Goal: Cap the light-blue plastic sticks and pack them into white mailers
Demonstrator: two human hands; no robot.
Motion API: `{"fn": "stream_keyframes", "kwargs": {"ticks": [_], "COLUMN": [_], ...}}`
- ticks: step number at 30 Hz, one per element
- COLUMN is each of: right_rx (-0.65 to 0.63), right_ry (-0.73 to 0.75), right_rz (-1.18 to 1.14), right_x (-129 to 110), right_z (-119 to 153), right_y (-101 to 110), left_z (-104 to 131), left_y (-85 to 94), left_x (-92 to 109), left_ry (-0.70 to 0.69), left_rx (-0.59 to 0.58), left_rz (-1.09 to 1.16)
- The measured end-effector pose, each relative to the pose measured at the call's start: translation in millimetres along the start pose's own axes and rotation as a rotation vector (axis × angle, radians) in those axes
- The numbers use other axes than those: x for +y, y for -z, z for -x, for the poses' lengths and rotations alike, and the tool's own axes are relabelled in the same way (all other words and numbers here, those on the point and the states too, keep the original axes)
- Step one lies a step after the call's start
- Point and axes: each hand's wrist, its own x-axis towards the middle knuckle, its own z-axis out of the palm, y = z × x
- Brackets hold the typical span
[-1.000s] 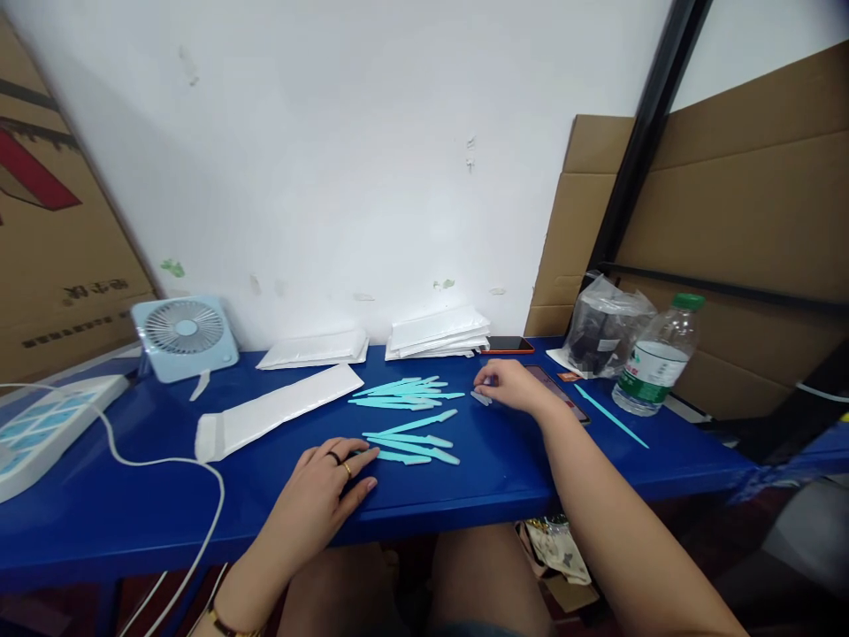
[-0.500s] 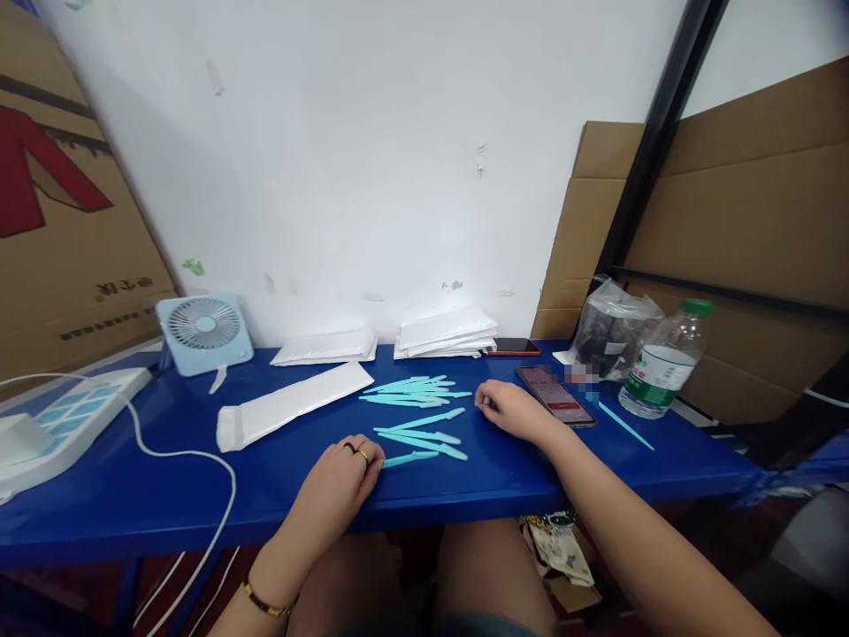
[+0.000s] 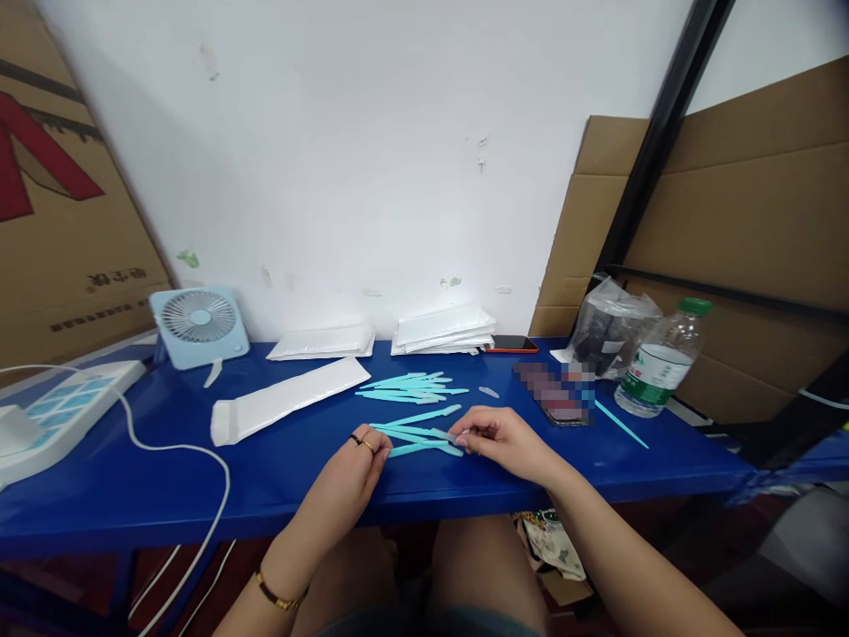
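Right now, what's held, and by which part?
Left hand: one slim turquoise plastic stick, pinched at its left end. Right hand: near the stick's right end; whether it grips anything cannot be told.

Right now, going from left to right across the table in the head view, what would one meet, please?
White power strip, pale blue fan, left hand, nearer group of teal sticks, right hand, green-capped bottle.
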Motion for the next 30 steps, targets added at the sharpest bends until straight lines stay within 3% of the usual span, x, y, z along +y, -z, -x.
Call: {"fn": "stream_keyframes", "kwargs": {"ticks": [11,14,18,21,25,30], "right_rx": [-0.032,0.002,0.185,0.179,0.153,0.184], "right_ry": [0.084,0.106,0.038,-0.063,-0.020,0.044], "right_rz": [0.122,0.261,0.538,0.695,0.701,0.643], "right_x": [-3.5,4.2,26.2,42.7,53.5,51.7], "right_z": [-11.6,-20.3,-36.7,-45.1,-43.5,-38.0], "right_y": [-15.7,2.8,46.4,67.9,69.0,62.5], "left_z": [-13.3,-35.5,-79.3,-99.5,-89.5,-53.0], "left_y": [-3.6,4.6,17.0,15.7,4.8,4.0], "left_x": [11.1,4.0,-20.4,-32.3,-28.5,-14.3], "left_ry": [-0.064,-0.100,-0.046,-0.076,-0.132,-0.171], "left_rx": [-0.029,-0.072,-0.032,-0.168,-0.382,-0.388], "left_rz": [-0.059,-0.152,-0.277,-0.318,-0.281,-0.248]}}
